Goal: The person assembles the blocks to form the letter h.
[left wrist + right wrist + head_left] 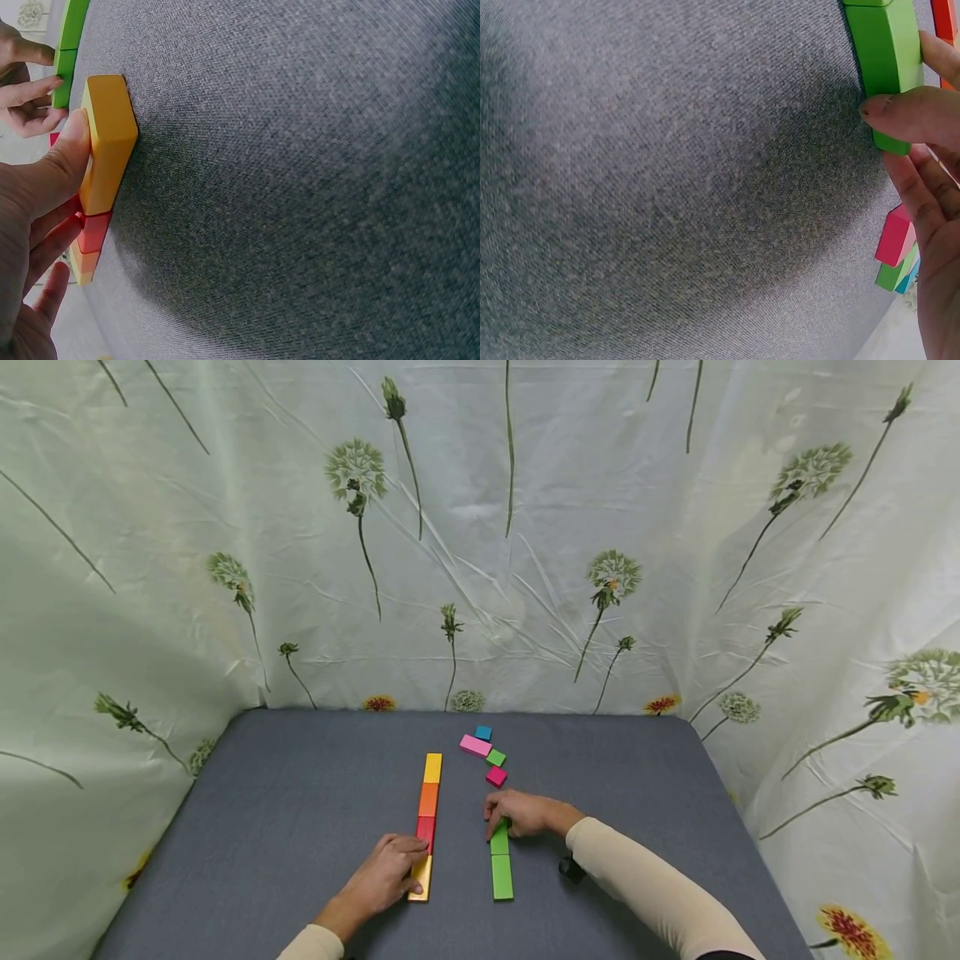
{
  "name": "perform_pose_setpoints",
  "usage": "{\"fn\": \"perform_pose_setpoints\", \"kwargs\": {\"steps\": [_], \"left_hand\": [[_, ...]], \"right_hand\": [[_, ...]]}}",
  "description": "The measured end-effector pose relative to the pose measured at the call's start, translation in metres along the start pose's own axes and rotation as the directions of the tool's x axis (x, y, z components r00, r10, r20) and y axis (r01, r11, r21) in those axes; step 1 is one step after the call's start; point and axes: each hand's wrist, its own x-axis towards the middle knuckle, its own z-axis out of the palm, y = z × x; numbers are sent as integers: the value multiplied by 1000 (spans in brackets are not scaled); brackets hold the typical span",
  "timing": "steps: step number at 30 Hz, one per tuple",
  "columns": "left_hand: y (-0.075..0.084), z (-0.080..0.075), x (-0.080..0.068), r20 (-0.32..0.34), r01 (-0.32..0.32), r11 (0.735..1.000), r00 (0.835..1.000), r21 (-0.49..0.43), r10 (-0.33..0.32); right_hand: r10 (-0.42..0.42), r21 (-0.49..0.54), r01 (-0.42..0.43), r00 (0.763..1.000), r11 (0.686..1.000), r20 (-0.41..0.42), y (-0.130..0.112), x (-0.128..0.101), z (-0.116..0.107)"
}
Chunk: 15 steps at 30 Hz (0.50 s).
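L hand [386, 872] flat, fingers relaxed; R hand [525, 814] curled, pinching w/ thumb + fingers.

— What are your hands on?

— My left hand [386, 872] lies on the near end of a row of blocks on the grey bench [285, 810], its fingers over the yellow block [422, 878] closest to me. A red block [426, 832], an orange block [428, 799] and another yellow one [432, 767] run away from it.

— And the other?

— My right hand [525, 814] grips the far green block [499, 839] of a two-block line; the near green block [502, 877] touches it. Beyond lie loose magenta [496, 776], small green [496, 757], pink [476, 745] and blue [483, 732] blocks.
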Motion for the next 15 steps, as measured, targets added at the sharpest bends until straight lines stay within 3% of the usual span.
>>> {"fn": "perform_pose_setpoints", "kwargs": {"steps": [15], "left_hand": [[-1, 1, 0, -1, -2, 1000, 1000, -5, 2]], "right_hand": [[33, 10, -33, 999, 999, 5, 2, -1, 0]]}}
